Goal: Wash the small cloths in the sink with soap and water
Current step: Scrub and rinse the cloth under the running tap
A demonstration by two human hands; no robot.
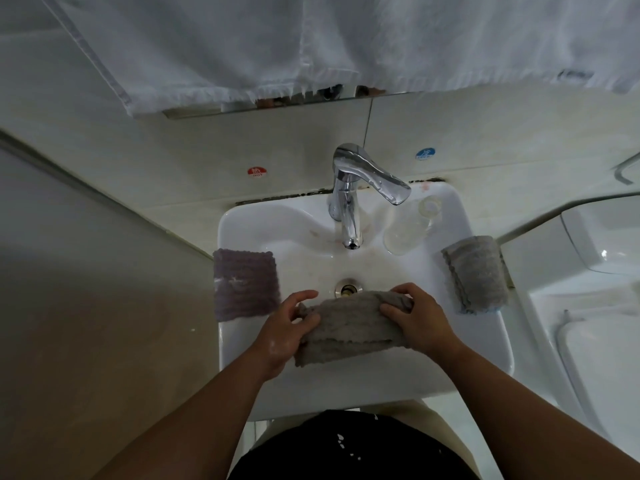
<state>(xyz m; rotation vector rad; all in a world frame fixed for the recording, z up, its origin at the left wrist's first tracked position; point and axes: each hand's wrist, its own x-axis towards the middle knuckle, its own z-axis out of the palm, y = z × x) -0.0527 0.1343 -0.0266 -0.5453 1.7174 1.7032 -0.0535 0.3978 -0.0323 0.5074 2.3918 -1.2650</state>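
Note:
A grey-brown cloth is stretched between my hands over the basin of the white sink, just in front of the drain. My left hand grips its left end, with soap foam on the hand. Its right end is bunched in the fingers of my right hand. A purple-grey cloth lies on the sink's left rim. Over the right rim hangs a folded grey cloth. No water runs from the chrome tap.
A clear bottle lies on the sink ledge right of the tap. Red hot and blue cold stickers mark the tiled wall. White towels hang above. A toilet stands at the right, a wall at the left.

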